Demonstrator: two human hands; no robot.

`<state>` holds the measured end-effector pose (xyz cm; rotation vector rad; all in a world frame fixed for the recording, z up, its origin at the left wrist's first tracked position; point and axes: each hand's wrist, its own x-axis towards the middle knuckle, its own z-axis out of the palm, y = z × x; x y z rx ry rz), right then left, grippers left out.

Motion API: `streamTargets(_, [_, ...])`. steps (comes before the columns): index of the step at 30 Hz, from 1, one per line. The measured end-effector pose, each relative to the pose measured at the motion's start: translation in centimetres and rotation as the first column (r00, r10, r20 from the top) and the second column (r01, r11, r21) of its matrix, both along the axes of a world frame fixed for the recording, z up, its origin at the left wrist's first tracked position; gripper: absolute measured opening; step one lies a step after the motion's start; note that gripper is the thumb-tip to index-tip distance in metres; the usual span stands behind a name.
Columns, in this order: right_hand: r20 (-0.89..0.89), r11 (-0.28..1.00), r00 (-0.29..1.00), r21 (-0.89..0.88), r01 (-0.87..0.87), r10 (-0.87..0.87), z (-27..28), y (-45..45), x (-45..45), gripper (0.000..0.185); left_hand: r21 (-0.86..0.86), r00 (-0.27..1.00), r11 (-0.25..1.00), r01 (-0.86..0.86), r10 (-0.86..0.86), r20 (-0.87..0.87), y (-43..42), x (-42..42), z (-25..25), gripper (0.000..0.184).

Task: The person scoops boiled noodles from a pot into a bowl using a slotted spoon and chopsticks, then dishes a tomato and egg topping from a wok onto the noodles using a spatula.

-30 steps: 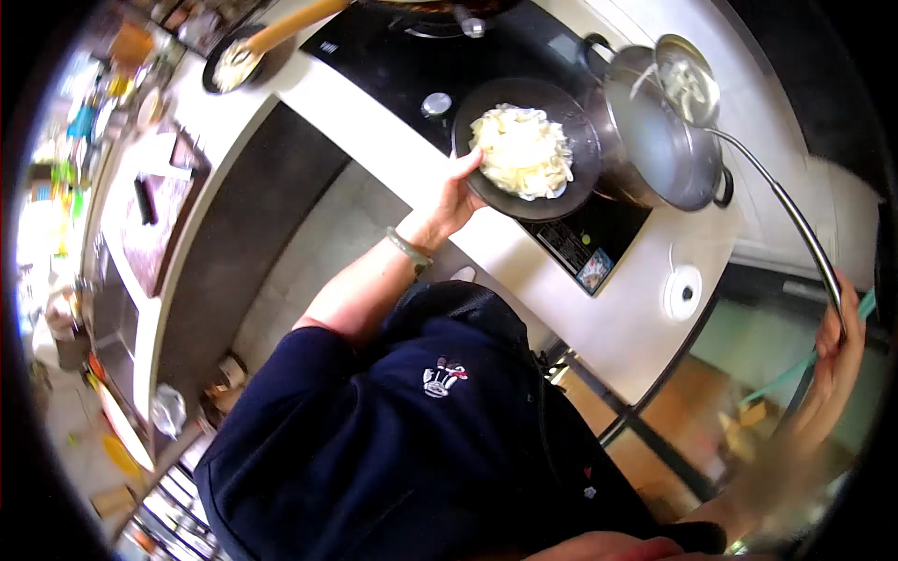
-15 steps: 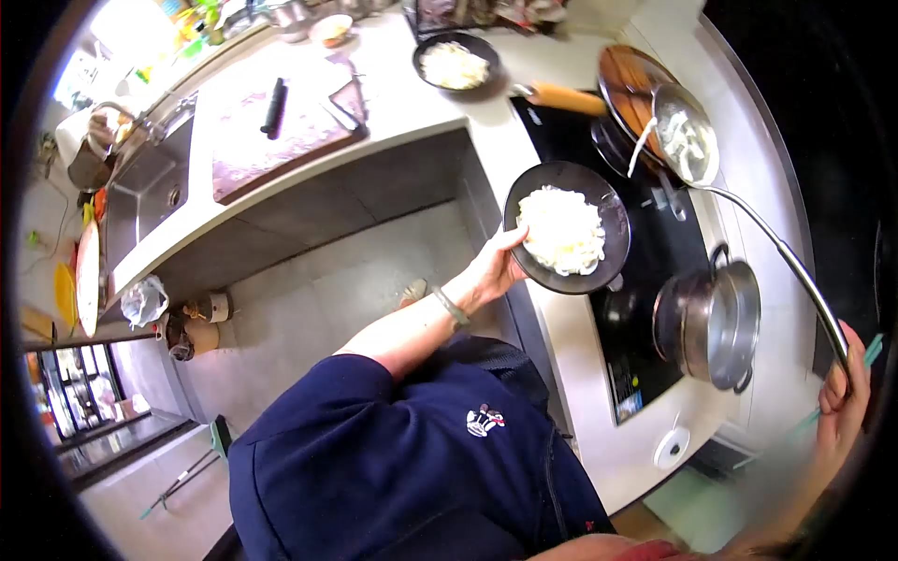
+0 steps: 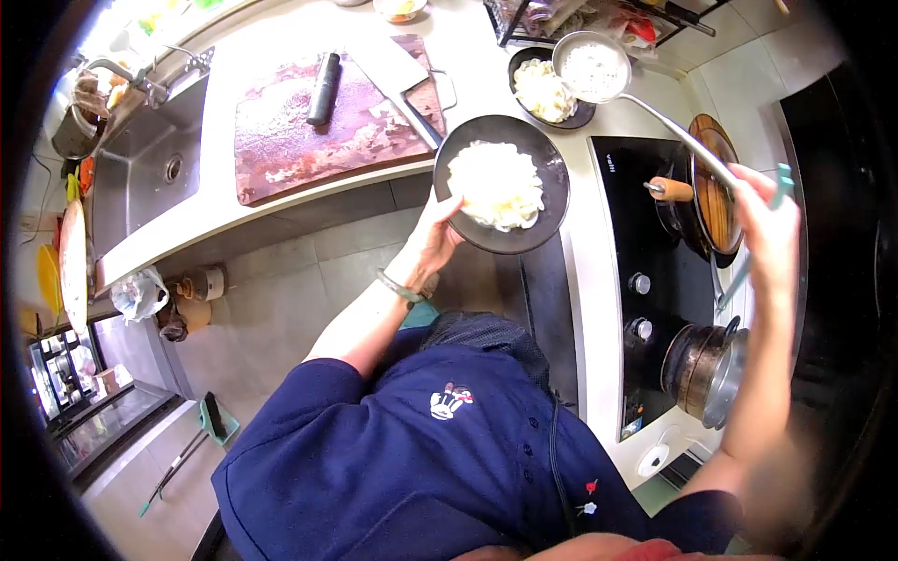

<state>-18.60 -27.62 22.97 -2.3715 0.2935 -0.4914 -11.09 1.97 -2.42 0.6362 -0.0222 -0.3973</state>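
Observation:
My left hand (image 3: 438, 234) grips the rim of a dark plate (image 3: 554, 210) heaped with pale, noodle-like food (image 3: 496, 185), thumb on top. My right hand (image 3: 769, 224) is closed round the long metal handle of a strainer ladle (image 3: 613, 92) and also holds a thin teal stick (image 3: 784, 179). The ladle's bowl hangs over the edge of a second dark bowl (image 3: 582, 117), which holds similar pale food (image 3: 543, 92). Whether the ladle touches that bowl I cannot tell.
A stained cutting board (image 3: 267, 140) bears a cleaver (image 3: 388, 73) and a black cylinder (image 3: 324, 89). The sink (image 3: 150, 182) lies left. On the black hob (image 3: 655, 243) stand a wooden-lidded pan (image 3: 716, 201) and a metal pot (image 3: 694, 369). A wire rack (image 3: 510, 23) stands behind.
The view has swung toward the cutting board. My right hand has carried the ladle from beside the pot, past the lidded pan, to the second bowl. My left hand still holds the plate.

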Motion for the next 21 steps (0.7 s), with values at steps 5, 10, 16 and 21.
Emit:
streamTargets(5, [0.050, 0.570, 0.958, -0.812, -0.126, 0.283, -6.3, 1.9, 1.3, 0.025, -0.035, 0.999, 0.999, -0.032, 0.032, 0.005, 0.1, -0.7, -0.2, 0.052])
streamTargets(10, [0.047, 0.350, 0.951, -0.934, -0.066, 0.306, -7.7, 0.4, -0.7, 0.035, -0.045, 0.997, 0.997, -0.060, 0.062, 0.036, -0.3, -0.6, -0.5, 0.051])
streamTargets(16, [0.229, 0.752, 0.953, -0.660, 0.001, 0.200, -5.7, 0.6, -1.1, 0.021, -0.044, 0.998, 0.999, -0.026, 0.029, 0.059, -0.2, 0.4, -0.6, 0.052])
streamTargets(21, [0.099, 0.935, 0.969, 0.303, 0.187, -0.226, -3.1, -3.4, -3.4, 0.026, -0.101, 1.000, 0.995, -0.009, 0.012, 0.027, -0.1, -0.5, 0.2, 0.051])
